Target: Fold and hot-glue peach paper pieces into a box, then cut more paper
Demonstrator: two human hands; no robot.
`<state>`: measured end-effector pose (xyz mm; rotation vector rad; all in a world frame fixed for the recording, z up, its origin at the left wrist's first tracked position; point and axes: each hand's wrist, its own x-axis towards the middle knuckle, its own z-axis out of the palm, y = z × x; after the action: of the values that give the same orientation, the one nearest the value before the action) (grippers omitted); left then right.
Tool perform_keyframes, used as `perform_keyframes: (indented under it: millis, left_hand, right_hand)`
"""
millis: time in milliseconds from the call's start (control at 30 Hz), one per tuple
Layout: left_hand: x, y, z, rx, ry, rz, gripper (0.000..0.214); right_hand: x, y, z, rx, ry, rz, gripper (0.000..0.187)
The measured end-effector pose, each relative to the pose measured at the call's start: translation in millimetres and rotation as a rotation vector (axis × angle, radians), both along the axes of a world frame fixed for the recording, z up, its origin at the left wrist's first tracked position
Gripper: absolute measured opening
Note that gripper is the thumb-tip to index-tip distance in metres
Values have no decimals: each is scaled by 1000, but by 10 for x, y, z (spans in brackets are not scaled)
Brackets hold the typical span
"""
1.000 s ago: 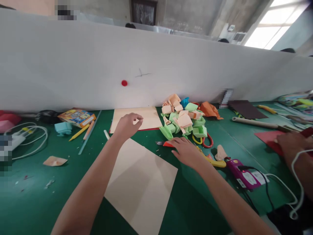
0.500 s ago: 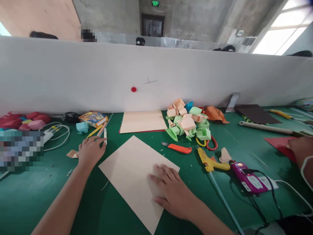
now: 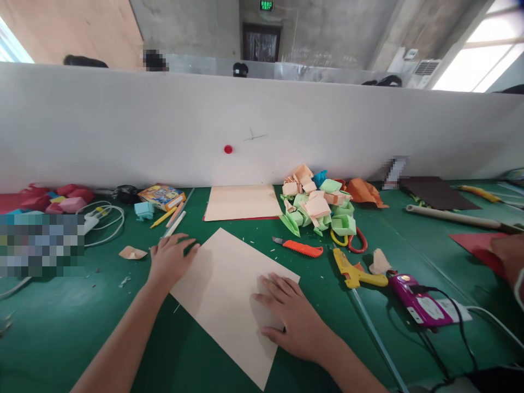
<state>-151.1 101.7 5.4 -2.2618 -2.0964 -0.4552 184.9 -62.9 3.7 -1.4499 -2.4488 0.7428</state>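
A pale peach sheet of paper [image 3: 229, 289] lies turned like a diamond on the green table. My right hand [image 3: 290, 314] rests on its right side with the fingers spread. At the sheet's left edge is my left hand [image 3: 172, 259], fingers apart and nothing visible in them. Just beyond that hand lie a white pen [image 3: 177, 222], a peach pen [image 3: 175, 214] and a yellow pen [image 3: 158, 221]. An orange utility knife [image 3: 303, 248] is on the table past the sheet's right edge, blade out.
Folded green and peach paper pieces [image 3: 317, 204] are heaped by the white partition [image 3: 164, 131]. Red-and-yellow scissors [image 3: 357, 240], a yellow glue gun [image 3: 356, 273] and a purple corded device [image 3: 423, 303] lie right. A paper stack [image 3: 243, 203] sits behind. Another person's hand [image 3: 510, 254] touches red paper.
My left hand has left the pens and come nearer, right to the sheet's left edge. My right hand stays on the paper. The view has shifted slightly.
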Motion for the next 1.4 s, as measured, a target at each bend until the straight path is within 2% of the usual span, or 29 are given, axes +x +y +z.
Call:
perform_keyframes:
  millis: [200, 367, 567, 633, 700, 800, 900, 1033, 1167, 1267, 1400]
  left_hand:
    - [286, -130, -111, -84, -78, -91, 49]
    - [283, -71, -27, -110, -214, -120, 45]
    - [216, -114, 112, -44, -411, -61, 41]
    - [218, -148, 141, -7, -451, -58, 36]
    - [230, -184, 155, 23, -486, -67, 34]
    - [263, -234, 164, 73, -532, -96, 34]
    - [312, -269, 181, 94, -563, -207, 28]
    - [375, -305, 184, -13, -549, -474, 22]
    - [407, -365, 162, -84, -451, -608, 41]
    - [431, -410, 171, 22, -316, -730, 54]
    - [457, -470, 179, 206, -235, -887, 55]
  right_hand:
    - [65, 33, 29, 3, 61, 79, 65]
    - [84, 44, 19, 22, 71, 76, 67]
    - [84, 46, -16, 45, 71, 63, 63]
    - [66, 49, -39, 68, 63, 15, 56]
    - [44, 60, -66, 111, 31, -109, 53]
    - [26, 95, -99, 151, -29, -305, 58]
    - [27, 141, -107, 143, -51, -382, 65]
    - [8, 217, -82, 134, -61, -429, 73]
    - [-58, 332, -52, 118, -61, -411, 74]
    - [-117, 443, -57, 118, -54, -378, 78]
    - [-204, 601, -133, 154, -45, -317, 77]
